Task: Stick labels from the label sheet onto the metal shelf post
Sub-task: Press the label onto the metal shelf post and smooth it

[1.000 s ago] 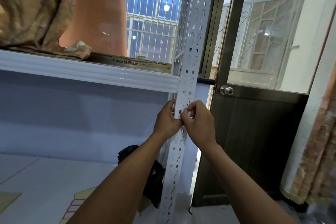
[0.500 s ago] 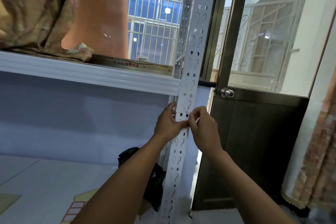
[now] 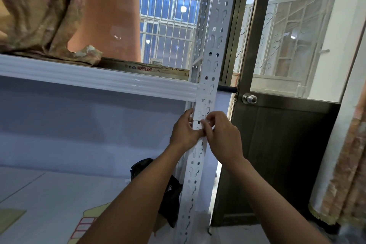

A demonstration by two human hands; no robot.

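Your left hand [image 3: 185, 131] grips the white perforated metal shelf post [image 3: 213, 55] while your right hand [image 3: 222, 134] pinches a small white label [image 3: 200, 115] against its face. The post runs six to twelve between both hands, with the label at eleven o'clock from your right fingertips.

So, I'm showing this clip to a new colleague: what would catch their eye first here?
The white, hole-punched metal shelf post runs top to bottom through the middle, and both hands meet on it just below the shelf: the left hand grips its left edge, the right hand touches its face. Next comes the bright barred window behind, upper centre, and the round door knob to the right.
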